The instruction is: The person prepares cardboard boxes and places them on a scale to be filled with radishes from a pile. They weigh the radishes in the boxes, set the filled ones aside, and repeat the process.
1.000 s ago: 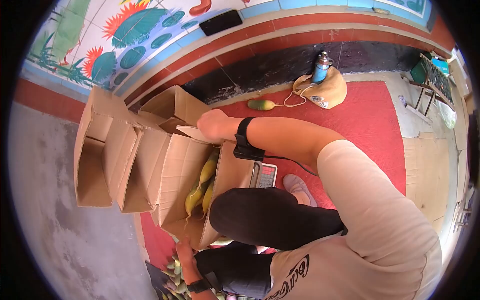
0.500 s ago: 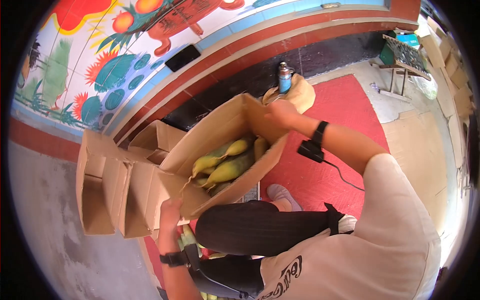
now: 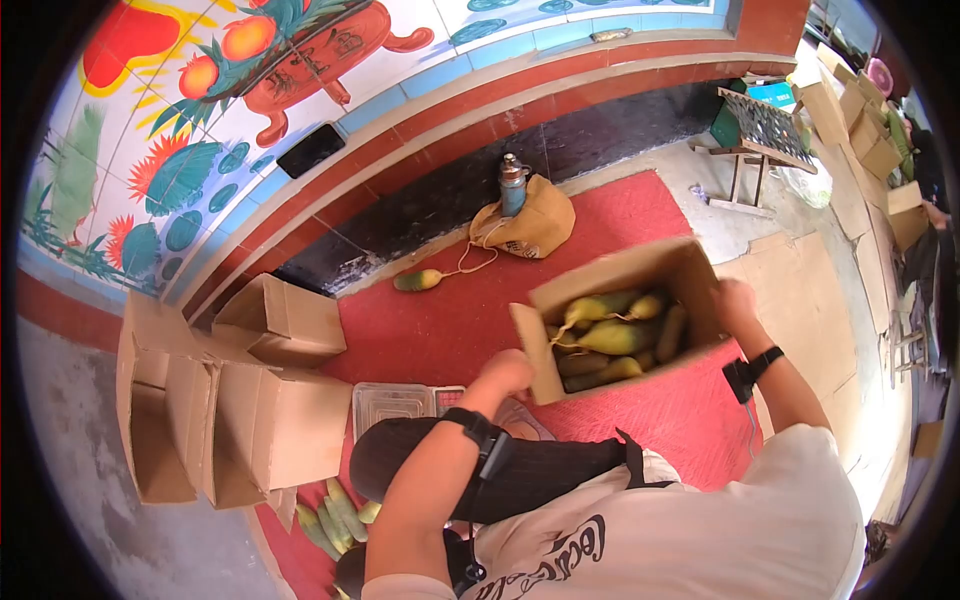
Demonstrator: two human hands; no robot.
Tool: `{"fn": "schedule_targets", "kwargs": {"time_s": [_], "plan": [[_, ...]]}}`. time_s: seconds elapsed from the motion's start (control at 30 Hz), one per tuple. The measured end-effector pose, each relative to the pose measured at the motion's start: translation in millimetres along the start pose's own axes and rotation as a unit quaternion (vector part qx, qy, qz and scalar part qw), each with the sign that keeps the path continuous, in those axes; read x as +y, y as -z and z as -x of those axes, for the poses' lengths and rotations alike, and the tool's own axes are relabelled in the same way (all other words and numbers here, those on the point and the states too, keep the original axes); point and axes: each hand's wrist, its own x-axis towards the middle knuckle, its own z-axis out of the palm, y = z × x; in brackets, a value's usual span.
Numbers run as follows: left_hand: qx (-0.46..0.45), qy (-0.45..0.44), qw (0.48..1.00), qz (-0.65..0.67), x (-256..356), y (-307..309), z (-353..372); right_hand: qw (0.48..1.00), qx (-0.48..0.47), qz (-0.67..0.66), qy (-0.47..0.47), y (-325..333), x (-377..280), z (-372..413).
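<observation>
A cardboard box (image 3: pixel 628 398) with its top uncovered is held between my two hands over the red mat. Several green radishes (image 3: pixel 615 337) with thin, pale root tails lie inside it. My left hand (image 3: pixel 508 374) is closed at the box's near left edge, its fingertips partly hidden. At the right end, my right hand (image 3: pixel 738 306) grips the cardboard, with some fingers out of sight behind the wall. Below my left hand, a flat tray-like thing with a clear top (image 3: pixel 392 406) lies on the mat.
More cardboard boxes (image 3: pixel 305 410) stand together at the left. Loose radishes (image 3: pixel 340 515) lie by my knees, and a single radish (image 3: pixel 417 280) rests near the wall. A bottle (image 3: pixel 512 185) stands against a tan sack (image 3: pixel 545 220). A slatted stool (image 3: pixel 768 128) is at the back right.
Both hands have carried the box of radishes to the right, away from the other boxes. The mat, the tray-like thing and the single radish by the wall are now uncovered.
</observation>
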Motion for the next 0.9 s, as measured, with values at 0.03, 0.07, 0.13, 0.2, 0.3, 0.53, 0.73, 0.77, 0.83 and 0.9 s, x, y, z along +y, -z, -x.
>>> {"fn": "schedule_targets", "kwargs": {"time_s": [0.03,0.07,0.13,0.2,0.3,0.53,0.73,0.77,0.83,0.9], "plan": [[-0.018,-0.033,0.999,-0.033,14.1,-5.1,4.0,1.000,0.019,-0.002,-0.001,-11.7,16.0,9.0],[-0.021,-0.021,1.000,-0.010,24.4,-8.9,12.0,1.000,0.014,-0.005,0.004,-7.2,13.8,10.8],[0.004,-0.076,0.997,-0.010,32.2,6.0,31.0,0.998,-0.041,0.019,-0.052,9.0,13.3,11.8],[0.074,-0.141,0.987,0.001,37.1,35.1,59.0,0.998,-0.034,0.041,-0.039,0.1,5.1,-1.0],[0.228,-0.121,0.964,0.070,33.4,76.8,129.4,0.996,-0.025,0.080,-0.014,-7.9,6.5,-10.8],[0.382,-0.037,0.902,0.196,-66.6,83.7,291.0,0.977,-0.104,0.186,0.014,32.4,-20.2,-15.2],[0.457,0.115,0.875,0.108,-180.2,3.7,358.3,0.992,-0.032,0.036,0.114,88.7,-137.8,-18.2],[0.464,0.107,0.879,-0.007,-198.6,-14.3,363.1,0.989,-0.026,-0.026,0.144,103.1,-172.0,-11.5],[0.510,0.162,0.844,-0.040,-209.1,-50.8,361.5,0.962,-0.048,-0.148,0.226,115.6,-231.1,-5.4],[0.552,0.217,0.802,-0.071,-210.0,-78.9,361.0,0.898,-0.087,-0.332,0.276,113.2,-286.3,-0.8]]}}
